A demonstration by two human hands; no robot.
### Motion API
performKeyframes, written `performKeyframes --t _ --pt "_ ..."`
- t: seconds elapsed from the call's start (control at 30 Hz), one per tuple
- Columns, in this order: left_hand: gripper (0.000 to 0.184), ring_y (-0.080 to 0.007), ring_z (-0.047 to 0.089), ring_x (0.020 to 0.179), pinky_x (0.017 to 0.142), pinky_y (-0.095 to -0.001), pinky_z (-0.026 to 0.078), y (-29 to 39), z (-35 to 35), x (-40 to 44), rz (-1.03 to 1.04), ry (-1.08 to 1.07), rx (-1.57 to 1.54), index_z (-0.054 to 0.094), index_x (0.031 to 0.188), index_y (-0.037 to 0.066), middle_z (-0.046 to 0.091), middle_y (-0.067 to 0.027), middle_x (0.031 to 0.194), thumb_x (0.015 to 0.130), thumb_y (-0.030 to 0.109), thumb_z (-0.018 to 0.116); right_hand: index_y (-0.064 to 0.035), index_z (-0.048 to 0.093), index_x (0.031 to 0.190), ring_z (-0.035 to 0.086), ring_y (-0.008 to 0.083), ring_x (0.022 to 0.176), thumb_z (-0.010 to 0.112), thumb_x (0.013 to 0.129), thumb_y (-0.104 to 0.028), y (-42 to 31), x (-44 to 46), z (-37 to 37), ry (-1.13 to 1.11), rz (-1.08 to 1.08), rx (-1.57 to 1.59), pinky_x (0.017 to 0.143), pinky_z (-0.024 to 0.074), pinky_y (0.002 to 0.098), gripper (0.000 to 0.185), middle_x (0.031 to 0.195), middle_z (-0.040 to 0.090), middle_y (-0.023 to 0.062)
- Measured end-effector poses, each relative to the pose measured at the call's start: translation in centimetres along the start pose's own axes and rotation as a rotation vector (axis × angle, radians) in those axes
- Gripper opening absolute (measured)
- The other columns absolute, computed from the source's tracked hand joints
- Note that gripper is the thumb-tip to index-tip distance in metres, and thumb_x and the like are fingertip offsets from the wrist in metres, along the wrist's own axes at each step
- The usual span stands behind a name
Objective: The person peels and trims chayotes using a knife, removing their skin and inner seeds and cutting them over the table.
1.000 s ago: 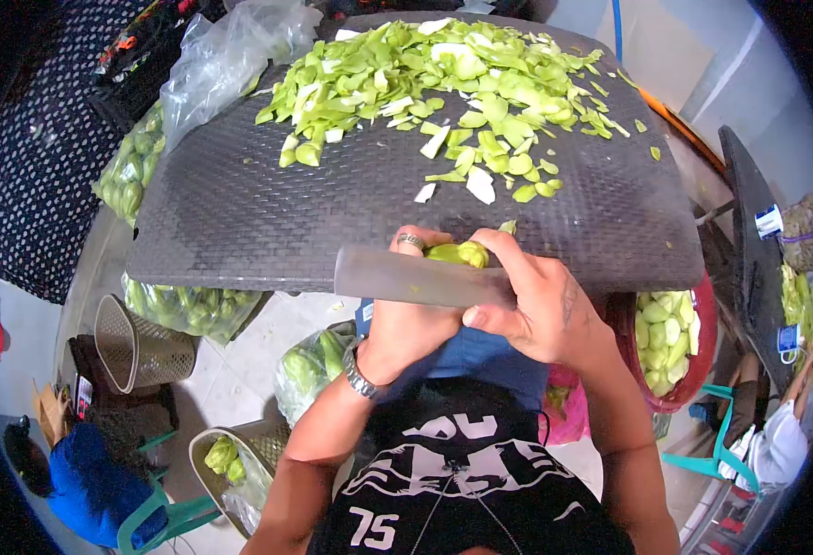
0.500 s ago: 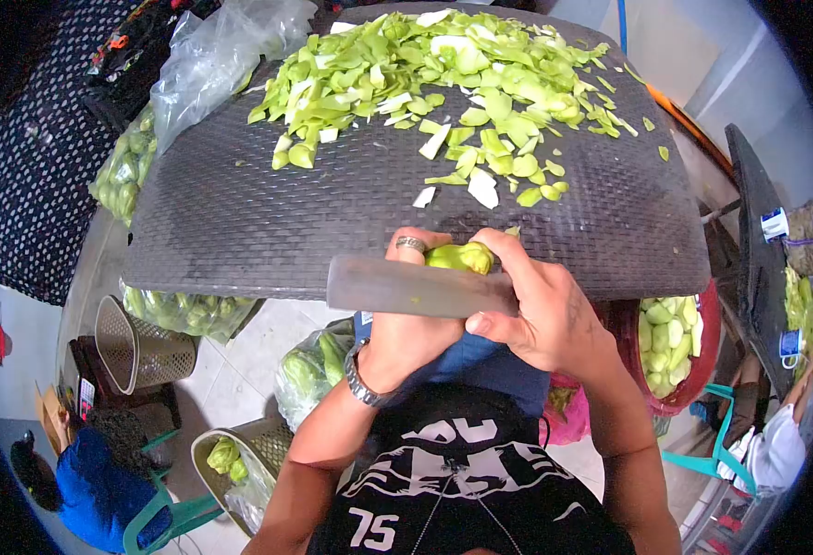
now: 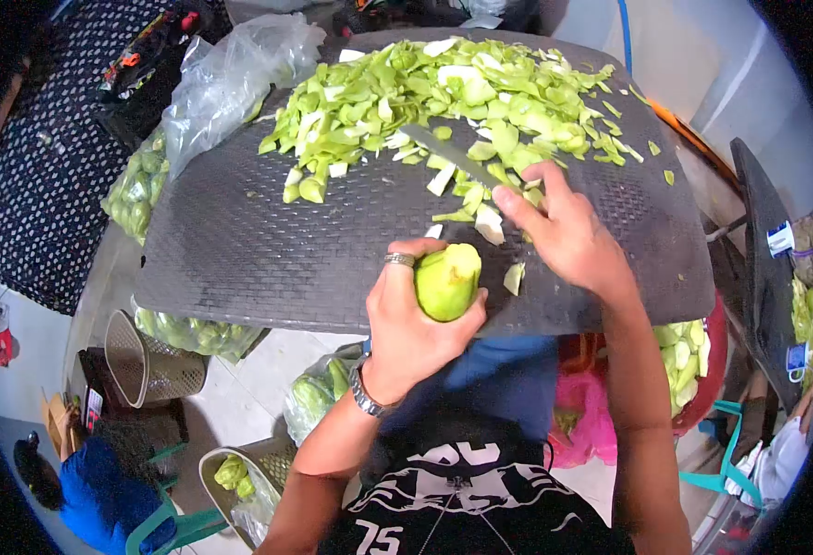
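Note:
A green chayote [image 3: 445, 283] is gripped in my left hand [image 3: 418, 319], which wears a ring, over the near edge of the dark woven table [image 3: 286, 245]. Its upper end shows a pale cut patch. My right hand [image 3: 568, 231] is closed on the handle of a knife [image 3: 453, 157], whose blade points up and left over the peelings. The handle is hidden in the fingers. A large heap of green peelings [image 3: 406, 92] covers the far part of the table. One pale peeling [image 3: 514, 278] lies right of the chayote.
A clear plastic bag [image 3: 231, 83] lies at the table's far left corner. Below the right edge is a red basin [image 3: 716, 370] of peeled pieces. Lattice baskets [image 3: 152, 365] and bagged chayotes [image 3: 314, 398] are on the floor. People sit at lower left [image 3: 115, 499] and lower right [image 3: 786, 462].
My right hand and the knife have moved away from the chayote, up and right toward the peelings. My left hand now holds the chayote more upright. A peeling has appeared near the table's front edge.

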State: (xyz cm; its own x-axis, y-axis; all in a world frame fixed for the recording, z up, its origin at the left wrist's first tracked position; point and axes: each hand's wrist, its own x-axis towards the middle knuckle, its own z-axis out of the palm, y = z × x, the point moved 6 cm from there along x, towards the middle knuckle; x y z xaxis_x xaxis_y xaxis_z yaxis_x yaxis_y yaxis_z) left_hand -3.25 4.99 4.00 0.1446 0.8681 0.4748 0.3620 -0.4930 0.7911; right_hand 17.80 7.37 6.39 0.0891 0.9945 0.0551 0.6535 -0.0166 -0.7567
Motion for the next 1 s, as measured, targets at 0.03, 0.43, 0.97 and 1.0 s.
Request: performKeyframes --t 0.03,0.43,0.97,1.0 --pt "0.058 -0.0217 0.071 0.094 0.087 -0.0362 0.057 -0.4 -0.1 0.6 -0.026 -0.004 0.044 0.061 0.115 0.001 0.071 -0.0140 0.102 0.067 0.013 0.091 -0.0005 0.054 0.126 0.077 0.0389 0.089 0.068 0.101 -0.042 -0.9 -0.2 -0.1 0.011 0.004 -0.024 0.076 0.0570 0.0466 0.051 0.094 0.075 0.0260" --pt "0.070 -0.0198 0.065 0.113 0.097 -0.0358 0.054 -4.2 2.1 1.2 -0.134 -0.213 -0.239 0.054 0.131 0.003 0.064 -0.0106 0.124 0.072 0.017 0.089 -0.0042 0.046 0.147 0.073 0.0479 0.091 0.080 0.087 -0.054 -2.3 -4.6 4.0 -0.030 -0.410 0.016 0.076 0.0594 0.0502 0.086 0.097 0.072 0.0275" --pt "0.055 -0.0300 0.069 0.086 0.080 -0.0383 0.056 -1.7 1.9 2.1 0.240 0.144 0.189 0.061 0.115 0.004 0.068 -0.0151 0.106 0.067 0.010 0.088 -0.0054 0.058 0.116 0.069 0.0424 0.077 0.063 0.100 -0.056 -2.0 -0.4 4.3 -0.054 -0.323 0.256 0.070 0.0525 0.0484 0.053 0.079 0.065 0.0220" --pt "0.056 -0.0309 0.069 0.086 0.080 -0.0381 0.056 -1.3 2.0 2.3 0.297 0.157 0.189 0.061 0.115 0.004 0.068 -0.0151 0.106 0.067 0.010 0.088 -0.0051 0.058 0.115 0.070 0.0406 0.080 0.062 0.100 -0.057 -1.5 0.3 4.3 -0.046 -0.265 0.273 0.071 0.0524 0.0472 0.054 0.081 0.066 0.0218"
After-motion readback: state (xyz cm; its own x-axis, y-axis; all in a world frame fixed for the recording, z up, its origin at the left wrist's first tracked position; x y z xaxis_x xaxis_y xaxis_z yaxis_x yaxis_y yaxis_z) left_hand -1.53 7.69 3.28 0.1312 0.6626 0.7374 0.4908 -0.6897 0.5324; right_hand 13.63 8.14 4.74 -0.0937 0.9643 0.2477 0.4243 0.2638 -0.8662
